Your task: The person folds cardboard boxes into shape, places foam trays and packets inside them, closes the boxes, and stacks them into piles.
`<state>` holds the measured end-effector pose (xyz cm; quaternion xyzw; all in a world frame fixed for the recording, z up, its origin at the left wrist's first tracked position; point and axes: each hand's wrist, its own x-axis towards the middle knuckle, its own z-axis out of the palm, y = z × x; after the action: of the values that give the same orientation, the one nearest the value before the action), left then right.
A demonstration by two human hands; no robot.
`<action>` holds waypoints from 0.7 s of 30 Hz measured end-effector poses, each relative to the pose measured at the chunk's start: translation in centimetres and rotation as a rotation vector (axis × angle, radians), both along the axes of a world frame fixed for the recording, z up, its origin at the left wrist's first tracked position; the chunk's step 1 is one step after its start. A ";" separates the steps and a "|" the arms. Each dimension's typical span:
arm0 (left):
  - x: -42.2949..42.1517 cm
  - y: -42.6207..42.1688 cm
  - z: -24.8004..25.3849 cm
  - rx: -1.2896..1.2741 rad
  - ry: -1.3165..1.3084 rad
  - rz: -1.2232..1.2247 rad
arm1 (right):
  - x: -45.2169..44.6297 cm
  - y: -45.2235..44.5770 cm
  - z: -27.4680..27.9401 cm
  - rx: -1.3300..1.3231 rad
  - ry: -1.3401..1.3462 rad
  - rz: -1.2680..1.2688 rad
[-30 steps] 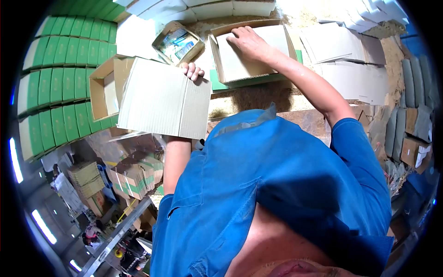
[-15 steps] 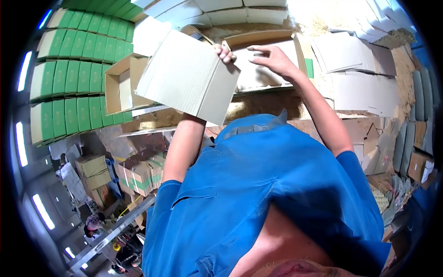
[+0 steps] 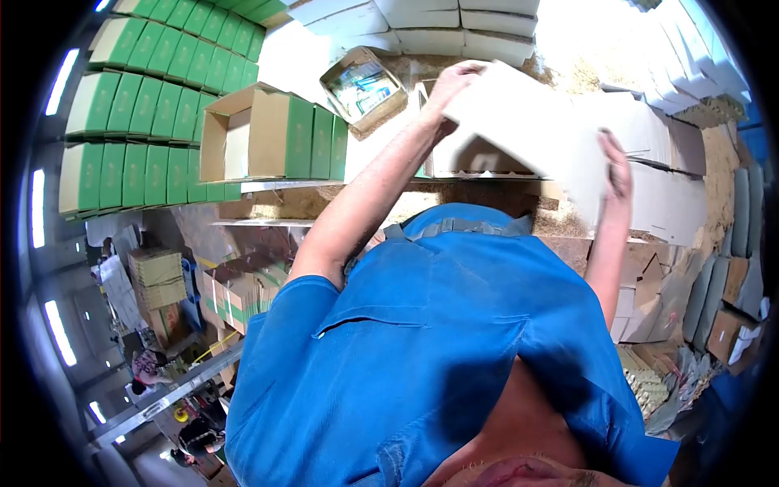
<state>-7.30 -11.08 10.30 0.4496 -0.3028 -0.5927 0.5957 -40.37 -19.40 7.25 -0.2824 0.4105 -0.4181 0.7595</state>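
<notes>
A pale cardboard sheet (image 3: 527, 122), bright and partly smeared by motion, is held up slantwise in front of me. My left hand (image 3: 456, 88) grips its upper left end, fingers bent over the edge. At the sheet's right end is my right hand (image 3: 617, 172), its fingers pointing upward along that edge; it seems to hold the sheet there, though blur hides the exact contact. Below the sheet, an open carton (image 3: 487, 174) with a pale lining is partly covered and lies in its shadow.
Green boxes (image 3: 122, 105) are stacked at the left, beside an open brown carton (image 3: 227, 144). A small box of packets (image 3: 363, 88) stands behind my left forearm. Flat cardboard sheets (image 3: 669, 195) lie at the right. White stacks (image 3: 422, 28) line the back.
The sheet has swung from left to right and tilted. My left hand moved up and right with it; my right hand moved right and down to its edge. The view shifted too.
</notes>
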 end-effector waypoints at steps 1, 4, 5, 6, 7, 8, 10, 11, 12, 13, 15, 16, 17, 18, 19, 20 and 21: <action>0.9 -1.1 0.2 0.028 -0.123 -0.026 | -3.2 -1.8 -1.4 -0.018 -0.033 -0.026; 3.8 0.7 0.1 0.103 -0.218 0.126 | -9.3 -6.2 -7.2 -0.100 0.016 -0.332; 5.3 1.1 -0.6 0.115 -0.286 0.177 | -11.0 -7.4 -9.7 -0.132 0.085 -0.380; 6.9 1.3 -1.9 0.134 -0.312 0.270 | -11.1 -7.8 -11.1 -0.101 0.234 -0.547; 8.7 1.7 -3.7 0.155 -0.338 0.365 | -12.0 -8.6 -14.1 -0.112 0.511 -0.636; 10.7 2.3 -5.8 0.153 -0.592 0.421 | -12.3 -8.8 -16.6 -0.156 0.602 -0.632; 13.7 3.4 -7.2 0.190 -0.936 0.538 | -11.4 -8.2 -19.1 -0.226 0.767 -0.595; 14.7 3.9 -7.2 0.228 -1.026 0.603 | -10.6 -7.9 -19.8 -0.187 0.788 -0.551; 16.6 4.2 -8.4 0.228 -1.243 0.605 | -9.5 -7.3 -20.1 -0.152 0.794 -0.533; 17.8 4.3 -9.1 0.288 -1.378 0.597 | -8.3 -6.8 -20.2 -0.120 0.798 -0.512; 19.3 4.4 -10.2 0.474 -1.707 0.407 | -6.5 -5.8 -19.8 -0.246 1.090 -0.385; 19.6 4.5 -10.5 0.477 -1.700 0.406 | -5.4 -5.2 -18.8 -0.171 1.091 -0.363; 19.7 4.6 -10.7 0.551 -1.709 0.284 | -4.6 -4.5 -18.4 -0.172 1.098 -0.361; 19.8 4.6 -10.8 0.621 -1.714 0.160 | -4.3 -4.1 -18.4 -0.279 1.329 -0.380; 19.8 4.7 -10.9 0.621 -1.709 0.156 | -4.1 -3.9 -18.4 -0.389 1.558 -0.397; 19.7 4.8 -11.0 0.628 -1.671 0.183 | -4.1 -3.7 -18.3 -0.387 1.563 -0.397; 19.8 4.9 -11.2 0.635 -1.632 0.208 | -4.3 -3.5 -18.3 -0.407 1.512 -0.383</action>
<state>12.46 -6.16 -0.93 0.9024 -0.4123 -0.0854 0.0914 -44.63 -22.88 -11.01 -0.5465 0.7705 -0.3035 0.1250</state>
